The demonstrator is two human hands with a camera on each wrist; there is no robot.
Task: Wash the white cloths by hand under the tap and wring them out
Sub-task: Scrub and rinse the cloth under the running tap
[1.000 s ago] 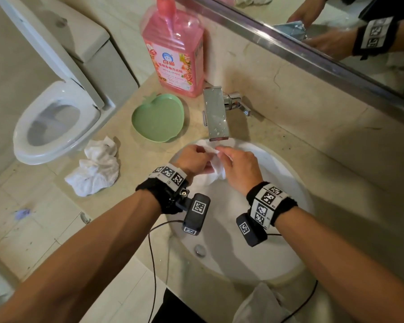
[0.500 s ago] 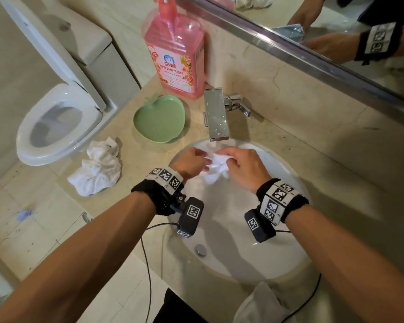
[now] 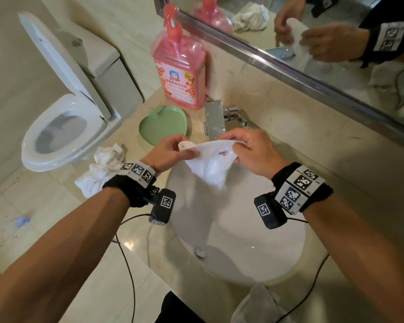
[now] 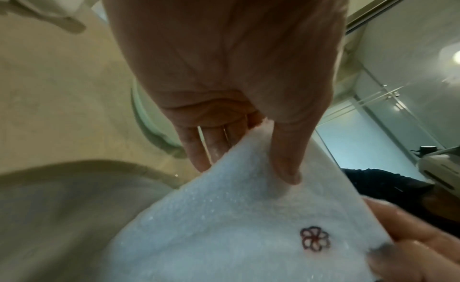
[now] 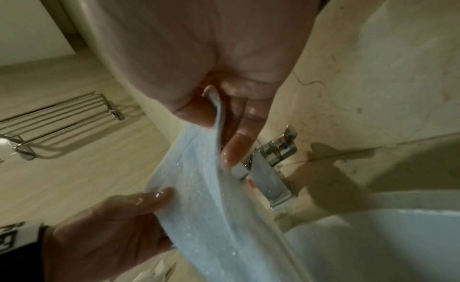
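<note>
A wet white cloth [image 3: 210,162] with a small flower mark hangs spread between both hands over the white basin [image 3: 243,248], just below the chrome tap [image 3: 215,122]. My left hand [image 3: 170,150] pinches its left top corner between thumb and fingers; in the left wrist view the thumb presses on the cloth [image 4: 236,217]. My right hand [image 3: 247,148] pinches the right top corner; the right wrist view shows the cloth [image 5: 211,197] running down from its fingers, the tap [image 5: 268,168] behind. A second crumpled white cloth [image 3: 100,169] lies on the counter, left of the basin.
A green apple-shaped dish [image 3: 163,127] and a pink soap bottle [image 3: 180,73] stand on the counter behind the left hand. A toilet [image 3: 63,127] with raised lid is at far left. A mirror [image 3: 313,43] runs along the back wall. Another pale cloth [image 3: 259,304] hangs at the counter's front edge.
The cloth was bunched between the hands under the tap; now both hands have lifted and pulled apart, spreading it open by its top corners.
</note>
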